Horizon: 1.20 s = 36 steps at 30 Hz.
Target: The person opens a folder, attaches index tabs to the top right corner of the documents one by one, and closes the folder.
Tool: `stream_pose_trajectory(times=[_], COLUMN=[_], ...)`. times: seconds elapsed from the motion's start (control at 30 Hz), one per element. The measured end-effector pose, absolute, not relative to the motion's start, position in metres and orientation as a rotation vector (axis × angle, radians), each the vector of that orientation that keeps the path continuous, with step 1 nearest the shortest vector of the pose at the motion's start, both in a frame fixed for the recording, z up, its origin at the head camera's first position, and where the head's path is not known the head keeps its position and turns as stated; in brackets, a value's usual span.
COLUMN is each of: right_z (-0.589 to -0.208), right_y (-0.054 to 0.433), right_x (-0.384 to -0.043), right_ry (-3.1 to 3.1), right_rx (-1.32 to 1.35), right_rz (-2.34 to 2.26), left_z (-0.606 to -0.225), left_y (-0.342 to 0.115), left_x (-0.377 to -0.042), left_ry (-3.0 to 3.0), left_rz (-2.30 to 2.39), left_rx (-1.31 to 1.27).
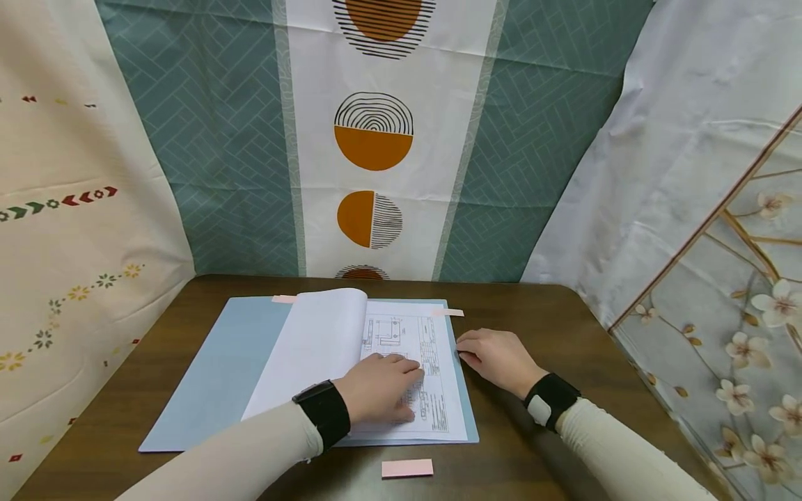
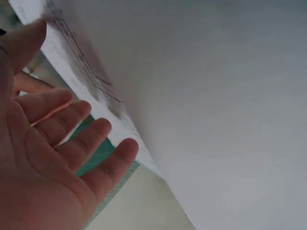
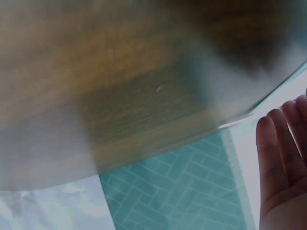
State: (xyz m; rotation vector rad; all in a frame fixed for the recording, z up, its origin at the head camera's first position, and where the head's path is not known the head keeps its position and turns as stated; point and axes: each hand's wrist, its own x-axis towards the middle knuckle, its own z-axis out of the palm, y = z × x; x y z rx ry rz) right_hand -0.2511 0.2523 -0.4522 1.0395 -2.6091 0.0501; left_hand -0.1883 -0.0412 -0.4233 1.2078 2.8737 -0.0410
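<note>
A light blue folder (image 1: 207, 396) lies spread on the table with a stack of paper in it. Some white sheets (image 1: 310, 355) are turned over to the left and bulge upward at the fold. My left hand (image 1: 382, 390) lies over the page with technical drawings (image 1: 438, 362), fingers extended; in the left wrist view the turned sheet rises beside them. By the folder's right edge is my right hand (image 1: 498, 355), with fingers loosely bent and nothing visible in them. A pale pink sticky tab (image 1: 450, 312) juts out past that edge, just above the right fingertips.
In front of the folder a pink sticky-note pad (image 1: 407, 468) lies on the brown wooden table (image 1: 520, 445). Another pink tab (image 1: 284, 299) sticks out at the folder's top edge. Patterned cloths (image 1: 238, 139) hang behind the table and at both sides.
</note>
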Motion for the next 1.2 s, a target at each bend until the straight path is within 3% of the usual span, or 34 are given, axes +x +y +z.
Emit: stream_pose_trajectory(times=[0.47,1.2], right_z=[-0.447,-0.457], right_y=[0.257,0.257], right_x=[-0.199,-0.191], right_ry=[-2.573,-2.612], right_rx=[1.209,1.187], right_rz=[0.127,0.127], left_z=[-0.429,-0.432], left_y=[-0.058,-0.044], left_x=[-0.170,-0.163], left_ry=[2.719,2.814], left_rz=[0.070,-0.082], left_rx=[1.407,1.402])
